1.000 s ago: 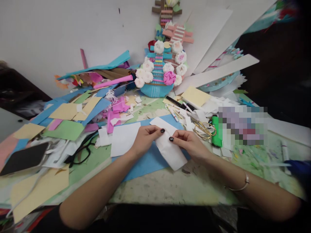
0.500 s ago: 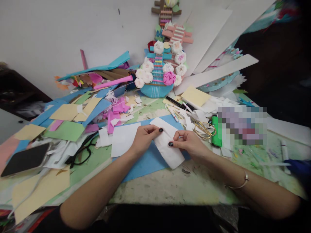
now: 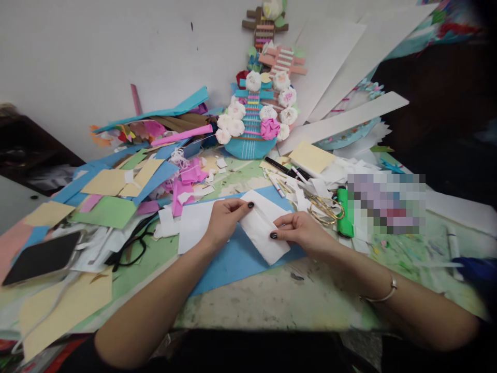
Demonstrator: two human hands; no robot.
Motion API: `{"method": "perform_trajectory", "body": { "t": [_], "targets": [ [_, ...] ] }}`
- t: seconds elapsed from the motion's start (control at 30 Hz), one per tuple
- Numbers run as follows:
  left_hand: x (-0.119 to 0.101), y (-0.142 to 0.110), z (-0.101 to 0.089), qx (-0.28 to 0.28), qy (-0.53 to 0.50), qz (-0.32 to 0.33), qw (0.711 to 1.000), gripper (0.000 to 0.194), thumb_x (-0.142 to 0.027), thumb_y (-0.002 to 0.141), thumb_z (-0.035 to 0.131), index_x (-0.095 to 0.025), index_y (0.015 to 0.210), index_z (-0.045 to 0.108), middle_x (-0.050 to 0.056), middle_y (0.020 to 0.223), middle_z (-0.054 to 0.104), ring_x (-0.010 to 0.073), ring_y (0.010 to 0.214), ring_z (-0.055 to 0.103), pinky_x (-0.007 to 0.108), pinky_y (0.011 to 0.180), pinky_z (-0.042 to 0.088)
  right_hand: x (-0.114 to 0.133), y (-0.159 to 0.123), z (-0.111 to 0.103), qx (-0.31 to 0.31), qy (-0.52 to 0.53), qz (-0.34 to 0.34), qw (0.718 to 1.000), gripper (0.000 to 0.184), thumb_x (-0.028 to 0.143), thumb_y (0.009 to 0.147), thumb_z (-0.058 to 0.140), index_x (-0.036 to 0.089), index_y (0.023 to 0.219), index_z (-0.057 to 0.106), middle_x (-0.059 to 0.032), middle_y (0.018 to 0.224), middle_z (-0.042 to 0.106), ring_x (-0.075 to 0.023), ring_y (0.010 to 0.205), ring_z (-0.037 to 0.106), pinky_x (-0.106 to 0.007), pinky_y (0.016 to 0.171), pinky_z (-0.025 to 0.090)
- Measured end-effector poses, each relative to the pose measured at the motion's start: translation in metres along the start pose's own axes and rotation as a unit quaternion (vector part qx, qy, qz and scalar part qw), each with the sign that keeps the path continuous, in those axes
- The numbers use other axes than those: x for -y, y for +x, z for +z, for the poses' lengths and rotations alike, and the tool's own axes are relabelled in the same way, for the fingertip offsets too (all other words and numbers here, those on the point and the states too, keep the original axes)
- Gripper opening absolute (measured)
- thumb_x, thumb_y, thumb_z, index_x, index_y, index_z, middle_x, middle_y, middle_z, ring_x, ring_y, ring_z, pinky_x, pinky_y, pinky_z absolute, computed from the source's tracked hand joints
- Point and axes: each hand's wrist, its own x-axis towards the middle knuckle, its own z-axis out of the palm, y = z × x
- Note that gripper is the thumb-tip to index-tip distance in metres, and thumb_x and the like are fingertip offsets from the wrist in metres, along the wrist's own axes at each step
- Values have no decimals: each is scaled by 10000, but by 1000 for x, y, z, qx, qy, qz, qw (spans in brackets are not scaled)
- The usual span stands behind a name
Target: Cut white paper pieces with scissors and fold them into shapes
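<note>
"White paper strip (image 3: pixel 259 231), where is it in the head view?"

"It is held over a blue sheet (image 3: pixel 217 272); the left hand (image 3: pixel 226 217) pinches its upper left part between thumb and fingers; the right hand (image 3: pixel 302 231) pinches near its right edge in the same way."

"And what is around?"

"Another white sheet (image 3: pixel 194 225) lies to the left; gold-handled scissors (image 3: pixel 325 209) are to the right, beside a green object (image 3: pixel 345 213); behind stands a blue guitar-shaped craft (image 3: pixel 247 148)."

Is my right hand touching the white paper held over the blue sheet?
Touching. The head view shows the right hand pinching the white paper, thumb against its near face.
</note>
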Motion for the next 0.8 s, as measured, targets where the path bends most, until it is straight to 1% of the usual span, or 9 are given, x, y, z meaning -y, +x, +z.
{"method": "perform_trajectory", "body": {
  "t": [0.13, 0.27, 0.37, 0.47, 0.57, 0.63, 0.8],
  "targets": [
    [0, 1, -1, -12, 9, 3, 1000, 283, -395, 629, 742, -117, 636, 694, 13, 548, 609, 103, 515, 483, 214, 491, 347, -2, 1, -4, 0, -11, -4, 1000, 221, 281, 583, 799, 132, 701, 686, 3, 551, 645, -79, 455, 487, -202, 445, 297],
    [0, 2, -3, -27, 15, 8, 999, 263, -379, 630, 738, -121, 622, 689, 12, 544, 606, 99, 510, 473, 211, 487, 336, -3, 1, -7, 7, -31, 4, 999, 184, 279, 607, 793, 134, 698, 726, -22, 593, 680, -84, 469, 521, -190, 427, 335],
    [0, 4, -6, -35, 22, 11, 999, 262, -376, 628, 738, -121, 605, 687, 12, 534, 598, 99, 503, 464, 212, 480, 327, -3, 2, -8, 0, -22, 16, 1000, 170, 265, 577, 807, 144, 675, 737, -40, 623, 705, -115, 509, 585, -205, 450, 423],
    [0, 6, -11, -50, 29, 14, 998, 264, -382, 641, 738, -122, 629, 696, 12, 542, 598, 102, 505, 463, 217, 479, 324, -4, 2, -9, 4, -11, 23, 1000, 181, 285, 564, 814, 159, 670, 739, -55, 641, 719, -173, 580, 654, -276, 538, 523],
    [-1, 8, -16, -58, 31, 12, 998, 263, -383, 651, 737, -122, 663, 705, 14, 570, 615, 107, 522, 483, 223, 497, 346, -3, 2, -10, 9, -8, 23, 1000, 200, 302, 580, 809, 156, 698, 742, -65, 646, 726, -192, 618, 681, -297, 584, 549],
    [-2, 10, -19, -50, 30, 3, 998, 270, -384, 650, 740, -117, 661, 703, 16, 570, 616, 105, 523, 490, 220, 497, 353, -2, 2, -11, 9, -8, 22, 1000, 206, 299, 582, 810, 151, 707, 739, -67, 648, 728, -193, 629, 687, -295, 594, 553],
    [2, 17, -27, 6, 12, -55, 998, 309, -378, 586, 789, -100, 690, 704, 43, 609, 639, 117, 539, 534, 220, 500, 410, 1, 1, -13, -5, -8, 11, 1000, 234, 299, 569, 816, 132, 701, 718, -75, 613, 716, -191, 585, 680, -300, 579, 550]
  ]
}}
